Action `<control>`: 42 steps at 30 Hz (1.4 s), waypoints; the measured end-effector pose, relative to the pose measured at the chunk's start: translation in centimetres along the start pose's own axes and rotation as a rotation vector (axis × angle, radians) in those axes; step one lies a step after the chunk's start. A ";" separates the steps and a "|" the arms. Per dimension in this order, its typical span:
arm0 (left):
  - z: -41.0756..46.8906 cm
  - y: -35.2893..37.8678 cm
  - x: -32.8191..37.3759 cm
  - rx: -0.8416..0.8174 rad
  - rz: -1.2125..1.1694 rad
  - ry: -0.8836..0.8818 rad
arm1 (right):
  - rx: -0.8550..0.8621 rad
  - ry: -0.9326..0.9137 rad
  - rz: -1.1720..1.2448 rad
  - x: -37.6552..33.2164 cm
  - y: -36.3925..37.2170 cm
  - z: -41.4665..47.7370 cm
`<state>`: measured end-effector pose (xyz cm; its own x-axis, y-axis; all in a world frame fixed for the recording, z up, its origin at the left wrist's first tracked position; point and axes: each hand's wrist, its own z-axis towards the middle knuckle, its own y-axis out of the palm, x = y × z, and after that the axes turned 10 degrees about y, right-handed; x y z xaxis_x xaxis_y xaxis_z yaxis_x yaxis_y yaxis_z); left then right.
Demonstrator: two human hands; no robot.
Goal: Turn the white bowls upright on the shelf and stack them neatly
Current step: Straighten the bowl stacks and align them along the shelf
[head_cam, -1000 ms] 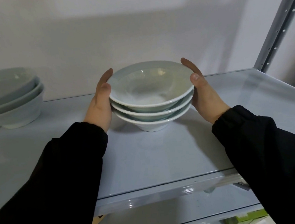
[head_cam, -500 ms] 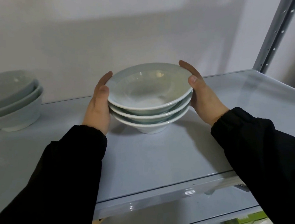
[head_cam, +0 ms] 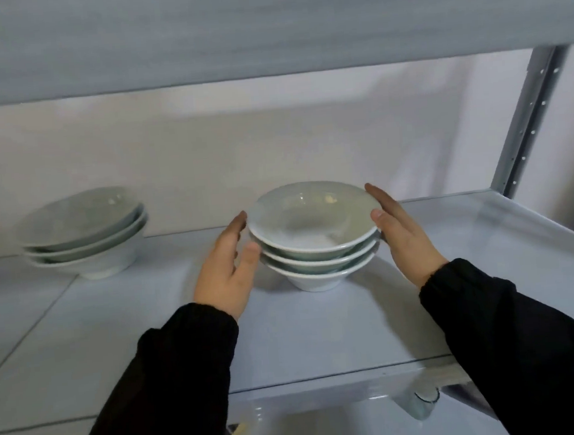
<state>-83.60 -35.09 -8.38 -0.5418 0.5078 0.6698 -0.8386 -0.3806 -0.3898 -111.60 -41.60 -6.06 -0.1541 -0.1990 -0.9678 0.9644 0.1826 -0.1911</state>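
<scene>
Leftmost, a finished stack sits upright near the wall. Mid-shelf, left hand and right hand flank the three-bowl stack, palms spread flat against its rims, not clamped, likely squaring the bowls into line.

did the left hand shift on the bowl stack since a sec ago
Yes. The left hand has eased outward, away from the centre stack: earlier its palm pressed the rims, now a gap shows there. The stack itself looks settled on the shelf.
</scene>
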 end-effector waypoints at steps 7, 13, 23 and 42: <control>-2.2 -5.8 1.5 -0.162 0.394 0.098 | 0.077 -0.082 -0.434 -3.6 -0.3 -3.4; -4.5 -10.1 3.2 -0.170 0.555 0.116 | 0.079 -0.288 -0.683 -6.4 1.2 -6.2; -7.9 -13.7 6.0 -0.144 0.772 0.036 | -0.071 -0.517 -0.736 -8.3 6.7 -8.0; -11.3 -20.8 5.2 0.025 0.798 -0.130 | -0.207 -0.607 -0.690 -8.3 14.2 -7.8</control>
<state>-69.63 -15.82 -3.89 -0.9642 -0.0176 0.2647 -0.1998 -0.6081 -0.7683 -98.36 -29.84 -2.04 -0.4825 -0.7840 -0.3905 0.6356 -0.0066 -0.7720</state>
